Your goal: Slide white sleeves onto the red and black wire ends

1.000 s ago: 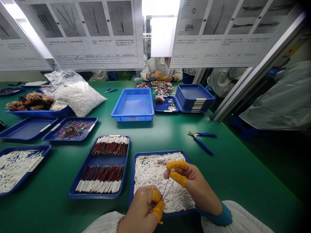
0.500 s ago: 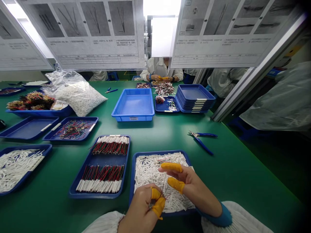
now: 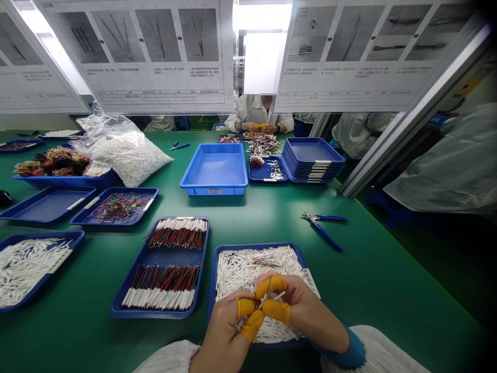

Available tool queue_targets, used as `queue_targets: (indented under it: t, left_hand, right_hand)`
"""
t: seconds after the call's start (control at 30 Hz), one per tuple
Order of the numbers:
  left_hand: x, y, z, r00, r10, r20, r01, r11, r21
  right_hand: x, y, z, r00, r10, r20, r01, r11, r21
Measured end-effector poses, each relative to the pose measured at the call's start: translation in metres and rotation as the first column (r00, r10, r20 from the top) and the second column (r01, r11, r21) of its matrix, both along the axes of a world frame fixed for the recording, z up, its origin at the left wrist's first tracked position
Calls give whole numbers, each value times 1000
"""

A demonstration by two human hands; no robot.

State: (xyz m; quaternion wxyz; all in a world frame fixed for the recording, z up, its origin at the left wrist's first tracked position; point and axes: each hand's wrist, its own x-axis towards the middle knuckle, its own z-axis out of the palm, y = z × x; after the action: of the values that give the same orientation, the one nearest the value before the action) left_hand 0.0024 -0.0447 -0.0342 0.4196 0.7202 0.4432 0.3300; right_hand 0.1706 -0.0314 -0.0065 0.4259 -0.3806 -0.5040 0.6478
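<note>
Over a blue tray [image 3: 214,269] heaped with short white tubes [image 3: 235,272], my two hands meet, yellow covers on thumbs and forefingers. My left hand [image 3: 233,321] is closed in a pinch on thin dark wires [image 3: 269,283] that poke up between the fingertips. Closed as well, my right hand [image 3: 295,305] pinches a white tube [image 3: 278,296] right beside the wires. Whether the wires are inside the tube is hidden by the fingers. A few loose wires [image 3: 266,260] lie on the white tubes at the back of the tray.
Left of my hands, a tray [image 3: 166,255] holds two rows of wires with white tubes on their ends. Blue-handled cutters [image 3: 324,230] lie right. Behind are a blue bin [image 3: 213,190], stacked trays [image 3: 312,158] and a bag of white pieces [image 3: 135,155]. A co-worker [image 3: 258,116] sits opposite.
My right hand has come down and left from an open pose to meet the left hand, its fingers now closed on a white tube. My left hand has stayed about where it was.
</note>
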Motion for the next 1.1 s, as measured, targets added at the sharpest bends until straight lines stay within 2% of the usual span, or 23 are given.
queue_targets:
  t: [0.07,0.13,0.2,0.27,0.37,0.5,0.63,0.7,0.83,0.93,1.1]
  left_hand:
    - [1,-1,0,1000,18,-10,-18,1000,9]
    - [2,-2,3,1000,5,-4,-5,1000,20]
    - [4,-1,8,999,-33,23,33,999,29]
    - [6,1,14,996,-56,67,54,998,34]
    - [7,4,17,990,-51,129,49,999,16]
    - [6,3,14,987,-28,159,34,999,-34]
    - [7,1,13,988,-37,148,52,994,-96]
    - [8,1,13,989,-34,143,52,990,-129]
    - [10,1,11,984,27,177,1,987,-160]
    - [9,1,10,985,2,173,26,988,-155]
    - [9,1,14,994,-19,103,28,996,-86]
  right_hand:
    - [-3,0,-2,999,-5,-49,1,997,-77]
    - [-6,0,-6,990,-60,-127,41,988,-147]
    - [-9,0,-11,978,-85,-191,54,985,-162]
    - [-12,0,-13,976,-42,-214,17,993,-119]
    - [-12,-2,-10,992,14,-129,-20,999,-44]
    - [-8,-6,-4,995,-83,47,76,987,142]
    - [-7,-6,-2,976,-118,184,58,950,306]
    - [-7,-4,-1,972,-123,200,61,956,288]
    - [-5,-2,-3,982,-143,121,123,980,155]
    - [-4,-1,-6,984,-160,79,150,982,118]
    - [-9,-3,-9,990,-102,99,91,990,110]
